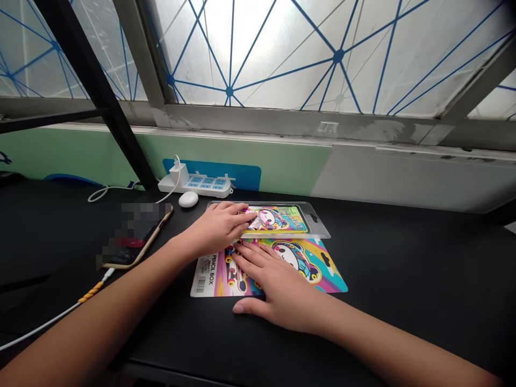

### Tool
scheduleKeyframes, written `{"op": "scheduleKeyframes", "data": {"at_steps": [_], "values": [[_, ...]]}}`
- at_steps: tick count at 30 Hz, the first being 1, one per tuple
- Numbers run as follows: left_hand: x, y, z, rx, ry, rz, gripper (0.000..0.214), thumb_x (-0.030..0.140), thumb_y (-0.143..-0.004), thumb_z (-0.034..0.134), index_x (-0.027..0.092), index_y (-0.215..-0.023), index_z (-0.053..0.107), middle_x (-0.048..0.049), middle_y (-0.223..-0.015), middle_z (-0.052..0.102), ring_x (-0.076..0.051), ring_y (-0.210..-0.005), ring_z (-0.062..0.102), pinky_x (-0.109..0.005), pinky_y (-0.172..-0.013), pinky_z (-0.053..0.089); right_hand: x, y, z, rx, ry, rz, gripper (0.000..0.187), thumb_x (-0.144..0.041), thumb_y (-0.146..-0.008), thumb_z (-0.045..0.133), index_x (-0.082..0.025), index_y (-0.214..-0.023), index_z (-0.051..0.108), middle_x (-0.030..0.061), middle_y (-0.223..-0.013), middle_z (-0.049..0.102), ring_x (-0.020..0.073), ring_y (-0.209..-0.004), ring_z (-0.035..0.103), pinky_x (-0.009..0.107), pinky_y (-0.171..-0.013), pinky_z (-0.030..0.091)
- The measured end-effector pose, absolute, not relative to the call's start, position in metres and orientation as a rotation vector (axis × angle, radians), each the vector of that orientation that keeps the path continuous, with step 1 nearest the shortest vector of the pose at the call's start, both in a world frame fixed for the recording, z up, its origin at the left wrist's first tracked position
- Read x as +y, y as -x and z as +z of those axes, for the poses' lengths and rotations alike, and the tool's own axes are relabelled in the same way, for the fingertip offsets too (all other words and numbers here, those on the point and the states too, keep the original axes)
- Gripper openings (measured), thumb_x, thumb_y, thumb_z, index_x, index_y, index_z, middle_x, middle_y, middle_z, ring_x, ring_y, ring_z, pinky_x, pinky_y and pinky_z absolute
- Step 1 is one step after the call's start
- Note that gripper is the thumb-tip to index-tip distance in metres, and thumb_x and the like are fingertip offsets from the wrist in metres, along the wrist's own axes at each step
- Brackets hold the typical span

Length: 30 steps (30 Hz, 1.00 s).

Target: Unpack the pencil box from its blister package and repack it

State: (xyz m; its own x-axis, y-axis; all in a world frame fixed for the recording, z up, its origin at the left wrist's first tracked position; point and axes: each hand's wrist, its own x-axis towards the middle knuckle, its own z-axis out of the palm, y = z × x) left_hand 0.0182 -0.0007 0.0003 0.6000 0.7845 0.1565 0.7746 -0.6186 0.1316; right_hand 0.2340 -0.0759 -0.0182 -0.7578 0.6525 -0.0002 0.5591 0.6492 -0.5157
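Note:
A colourful cardboard backing card (334, 277) printed "PENCIL BOX" lies flat on the black table. Behind it, partly over its far edge or touching it, is a clear plastic blister tray (318, 228) with a bright cartoon pencil box (282, 217) in it. My left hand (221, 223) rests on the left part of the tray and pencil box, fingers stretched to the right. Across the card lies my right hand (278, 285), palm down with fingers extended and the thumb off its near edge. Both hands hide part of the prints.
On the left a phone (137, 242) with a white cable (44, 323) stands propped. A white power strip (201, 184) with a plug and a white oval case (188, 200) sit by the wall. A black metal post (100, 91) rises at the back left, before the windows.

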Motion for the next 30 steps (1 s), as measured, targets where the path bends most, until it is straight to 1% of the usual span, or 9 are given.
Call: {"op": "scheduleKeyframes", "data": {"at_steps": [3,5,10,14,16,22,25,28,30], "values": [[-0.001,-0.019,0.001,1.352,-2.777,0.290,0.047,0.038,-0.110,0.031,0.034,-0.149,0.056,-0.0066,-0.158,0.052,-0.032,-0.142,0.047,-0.056,-0.113,0.039,-0.076,-0.231,-0.017,-2.693,1.046,0.740,0.071,-0.058,-0.100,0.053,-0.020,-0.159,0.043,0.0099,-0.168,0.035,0.0307,-0.157,0.025,0.055,-0.129,0.016],[-0.001,-0.020,0.002,1.351,-2.781,0.269,0.046,0.037,-0.110,0.033,0.032,-0.149,0.056,-0.0076,-0.158,0.052,-0.033,-0.142,0.047,-0.057,-0.112,0.040,-0.076,-0.228,-0.019,-2.699,1.080,0.704,0.068,-0.053,-0.101,0.054,-0.018,-0.159,0.043,0.0115,-0.168,0.036,0.0317,-0.157,0.026,0.057,-0.129,0.018],[-0.002,-0.021,0.004,1.357,-2.770,0.248,0.046,0.038,-0.110,0.033,0.032,-0.149,0.057,-0.0076,-0.158,0.052,-0.033,-0.142,0.048,-0.057,-0.112,0.041,-0.076,-0.221,-0.028,-2.722,1.098,0.529,0.069,-0.056,-0.101,0.054,-0.017,-0.158,0.045,0.0131,-0.166,0.037,0.0353,-0.155,0.029,0.059,-0.127,0.023],[-0.002,-0.022,0.003,1.369,-2.771,0.267,0.046,0.037,-0.110,0.031,0.034,-0.149,0.056,-0.0072,-0.157,0.053,-0.032,-0.142,0.048,-0.057,-0.113,0.039,-0.075,-0.217,-0.031,-2.719,1.105,0.417,0.069,-0.054,-0.102,0.054,-0.011,-0.155,0.048,0.0175,-0.165,0.038,0.0369,-0.153,0.033,0.059,-0.126,0.027],[-0.002,-0.022,0.002,1.377,-2.778,0.285,0.046,0.036,-0.110,0.031,0.034,-0.149,0.056,-0.0079,-0.155,0.054,-0.033,-0.140,0.048,-0.057,-0.112,0.039,-0.073,-0.217,-0.032,-2.711,1.086,0.382,0.068,-0.052,-0.102,0.056,-0.009,-0.153,0.049,0.0191,-0.164,0.041,0.0372,-0.153,0.035,0.057,-0.126,0.028],[0.002,-0.021,-0.002,1.350,-2.768,0.360,0.045,0.036,-0.109,0.034,0.031,-0.148,0.058,-0.0088,-0.155,0.055,-0.033,-0.140,0.048,-0.058,-0.113,0.038,-0.069,-0.222,-0.036,-2.659,0.938,0.273,0.058,-0.048,-0.101,0.057,-0.010,-0.145,0.058,0.0180,-0.155,0.054,0.0359,-0.147,0.044,0.055,-0.124,0.035],[0.003,-0.019,-0.005,1.330,-2.775,0.389,0.045,0.034,-0.109,0.035,0.031,-0.147,0.058,-0.0090,-0.154,0.055,-0.032,-0.141,0.048,-0.057,-0.114,0.037,-0.070,-0.224,-0.036,-2.625,0.865,0.207,0.052,-0.046,-0.101,0.059,-0.009,-0.138,0.063,0.0176,-0.144,0.064,0.0358,-0.137,0.054,0.054,-0.118,0.042],[0.004,-0.018,-0.007,1.330,-2.775,0.420,0.044,0.034,-0.109,0.036,0.032,-0.146,0.059,-0.0086,-0.154,0.056,-0.032,-0.140,0.048,-0.057,-0.113,0.038,-0.073,-0.224,-0.033,-2.590,0.790,0.159,0.036,-0.039,-0.102,0.058,-0.013,-0.123,0.070,0.0145,-0.127,0.073,0.0322,-0.119,0.065,0.049,-0.103,0.052],[0.004,-0.018,-0.008,1.332,-2.777,0.431,0.043,0.034,-0.109,0.038,0.032,-0.147,0.059,-0.0080,-0.154,0.055,-0.033,-0.140,0.048,-0.057,-0.113,0.038,-0.073,-0.224,-0.029,-2.544,0.726,0.114,0.026,-0.033,-0.104,0.055,-0.015,-0.111,0.072,0.0121,-0.114,0.076,0.0284,-0.105,0.068,0.045,-0.093,0.055]]}}
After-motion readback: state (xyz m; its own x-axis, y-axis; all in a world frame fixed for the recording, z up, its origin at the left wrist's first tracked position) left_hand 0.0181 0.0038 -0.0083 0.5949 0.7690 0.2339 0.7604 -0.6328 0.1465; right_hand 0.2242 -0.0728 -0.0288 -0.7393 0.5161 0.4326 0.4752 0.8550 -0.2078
